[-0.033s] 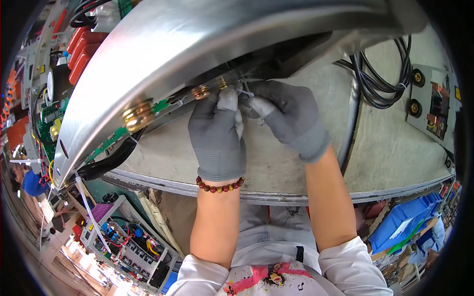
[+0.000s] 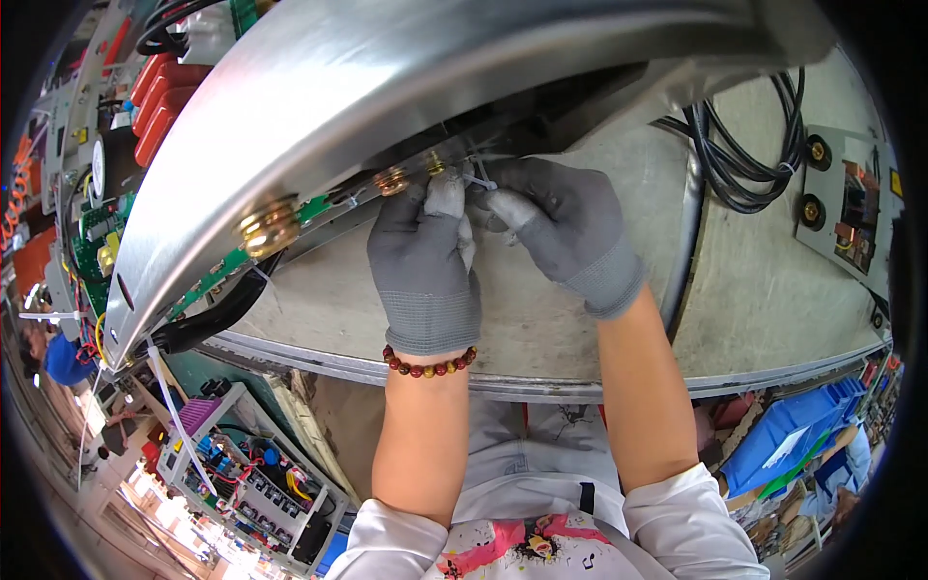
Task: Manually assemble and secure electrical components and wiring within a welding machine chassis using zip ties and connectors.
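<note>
Both my hands wear grey gloves and work close together under the edge of a curved, shiny metal housing. A thin white cable tie runs between their fingertips. My right hand is closed, thumb and fingers pinching by the tie's head. Beside it my left hand is closed too, thumb pointing up; what its fingers grip is hidden. Brass bolts with nuts line the housing's lower edge, along a green circuit board. Dark shadow hides the housing's inside.
A metal worktop lies beneath my hands. Coiled black cable and a metal panel with round terminals are to the right. Left stand red components and a thick black cable. An open electronics unit is lower left, a blue bin lower right.
</note>
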`<state>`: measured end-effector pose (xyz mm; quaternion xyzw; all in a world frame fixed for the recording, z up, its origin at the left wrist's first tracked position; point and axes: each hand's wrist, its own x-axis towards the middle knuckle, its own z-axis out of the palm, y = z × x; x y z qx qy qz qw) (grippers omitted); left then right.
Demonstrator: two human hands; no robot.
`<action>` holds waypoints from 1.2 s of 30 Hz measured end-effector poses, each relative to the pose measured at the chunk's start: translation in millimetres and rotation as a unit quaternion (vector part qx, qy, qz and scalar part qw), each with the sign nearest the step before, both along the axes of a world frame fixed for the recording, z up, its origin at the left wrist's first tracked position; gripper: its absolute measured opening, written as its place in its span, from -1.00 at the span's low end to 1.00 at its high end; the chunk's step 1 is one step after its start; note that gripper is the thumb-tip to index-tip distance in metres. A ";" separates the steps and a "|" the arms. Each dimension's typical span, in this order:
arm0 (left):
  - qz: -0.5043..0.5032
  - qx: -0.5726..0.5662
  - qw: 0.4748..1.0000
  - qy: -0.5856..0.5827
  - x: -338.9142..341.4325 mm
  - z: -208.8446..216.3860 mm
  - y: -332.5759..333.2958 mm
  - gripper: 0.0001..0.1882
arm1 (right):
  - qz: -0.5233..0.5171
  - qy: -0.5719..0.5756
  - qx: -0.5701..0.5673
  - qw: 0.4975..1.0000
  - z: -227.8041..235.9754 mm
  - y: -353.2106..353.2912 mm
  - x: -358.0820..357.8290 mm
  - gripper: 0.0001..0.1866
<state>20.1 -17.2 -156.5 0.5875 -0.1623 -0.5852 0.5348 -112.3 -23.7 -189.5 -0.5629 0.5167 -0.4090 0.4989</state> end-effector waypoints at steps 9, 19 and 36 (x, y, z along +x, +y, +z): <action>-0.053 -0.018 0.996 -0.067 -1.2 -2.8 6.0 -0.85 | 0.006 0.000 0.036 0.999 2.8 0.1 1.1 -0.70; -0.116 0.039 0.982 -0.145 7.9 15.3 3.9 -0.87 | -0.055 0.188 -0.138 0.971 14.4 6.1 18.7 -0.86; -0.149 0.091 0.967 -0.187 7.1 16.1 -10.0 -0.77 | 0.008 0.213 -0.104 0.971 13.7 19.9 22.9 -0.85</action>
